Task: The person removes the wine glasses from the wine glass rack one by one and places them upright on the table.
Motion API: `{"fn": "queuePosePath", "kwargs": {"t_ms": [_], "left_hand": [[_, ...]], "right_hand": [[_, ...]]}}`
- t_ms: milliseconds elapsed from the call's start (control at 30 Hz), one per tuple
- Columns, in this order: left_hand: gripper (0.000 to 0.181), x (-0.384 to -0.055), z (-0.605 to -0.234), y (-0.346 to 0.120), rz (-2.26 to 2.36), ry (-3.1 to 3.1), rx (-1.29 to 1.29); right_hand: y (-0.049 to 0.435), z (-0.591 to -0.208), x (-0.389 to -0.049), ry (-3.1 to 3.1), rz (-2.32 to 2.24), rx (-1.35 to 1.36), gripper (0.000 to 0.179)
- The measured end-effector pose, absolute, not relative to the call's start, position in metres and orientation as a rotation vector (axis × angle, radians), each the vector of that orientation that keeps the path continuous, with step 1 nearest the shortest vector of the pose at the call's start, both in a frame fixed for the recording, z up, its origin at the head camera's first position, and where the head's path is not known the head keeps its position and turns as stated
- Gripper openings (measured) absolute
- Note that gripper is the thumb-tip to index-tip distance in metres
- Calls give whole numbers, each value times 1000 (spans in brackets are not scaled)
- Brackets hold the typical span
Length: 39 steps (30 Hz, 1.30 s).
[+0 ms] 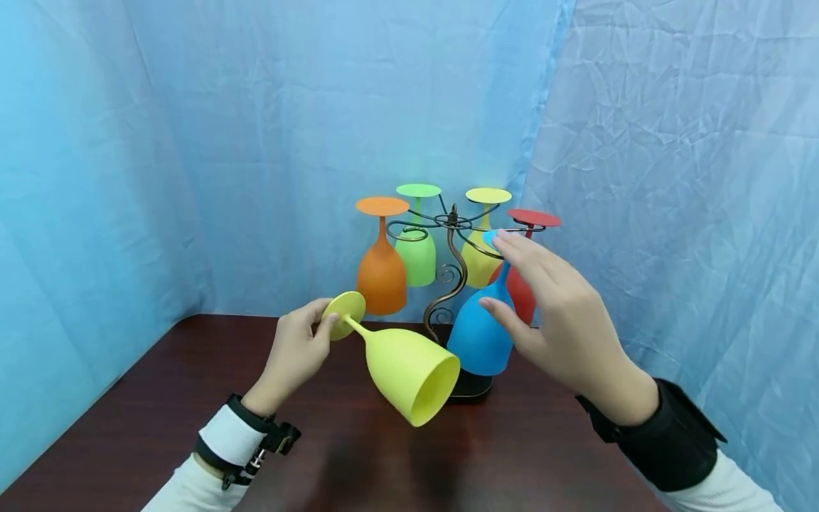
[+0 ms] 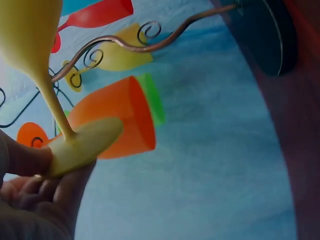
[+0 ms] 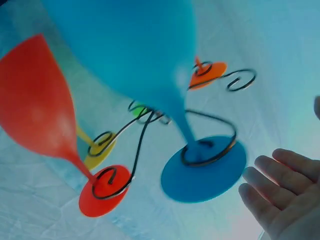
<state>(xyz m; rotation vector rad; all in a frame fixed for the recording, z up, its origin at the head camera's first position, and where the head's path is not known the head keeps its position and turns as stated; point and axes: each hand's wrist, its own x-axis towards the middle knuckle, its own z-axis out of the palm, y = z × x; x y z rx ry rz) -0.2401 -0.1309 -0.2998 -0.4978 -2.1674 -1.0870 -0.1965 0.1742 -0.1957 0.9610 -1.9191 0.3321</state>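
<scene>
My left hand pinches the round foot of a yellow wine glass between thumb and fingers. The glass is tilted, its mouth pointing down to the right, in front of a metal wine glass rack. A blue wine glass hangs upside down from the rack's front right arm. Beside it is my right hand, fingers extended and thumb apart. In the right wrist view, the fingertips come close to the edge of the blue foot, which rests on a curled wire hook.
Also hanging upside down on the rack are an orange glass, a green one, another yellow one and a red one. The rack's dark base stands on a dark brown table. Blue cloth hangs behind.
</scene>
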Motion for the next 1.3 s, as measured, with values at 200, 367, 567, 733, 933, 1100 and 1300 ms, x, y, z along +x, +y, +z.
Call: {"fn": "queuePosePath", "kwargs": {"t_ms": [200, 367, 567, 733, 933, 1100, 1300], "left_hand": [[26, -241, -308, -128, -1238, -2256, -351], [27, -242, -312, -122, -1289, -2269, -292], [28, -241, -315, -112, -1399, -2254, -255], [28, -238, -320, -103, -1587, -2240, -190], [28, -231, -322, -91, -1802, -2217, -165], [27, -226, -324, -84, -1931, -2195, -160], [26, -222, -325, -77, -2050, -2179, -170]], "right_hand": [[160, -209, -169, -1784, 428, 1032, 51], [150, -223, -157, -1706, 473, 1093, 38], [142, -241, -156, -1745, 494, 1120, 29], [140, -255, -159, -1860, 511, 1130, 28], [137, -263, -163, -1944, 457, 1145, 36], [135, -265, -169, -1985, 376, 1165, 35], [136, -265, -174, -1990, 316, 1186, 34]]}}
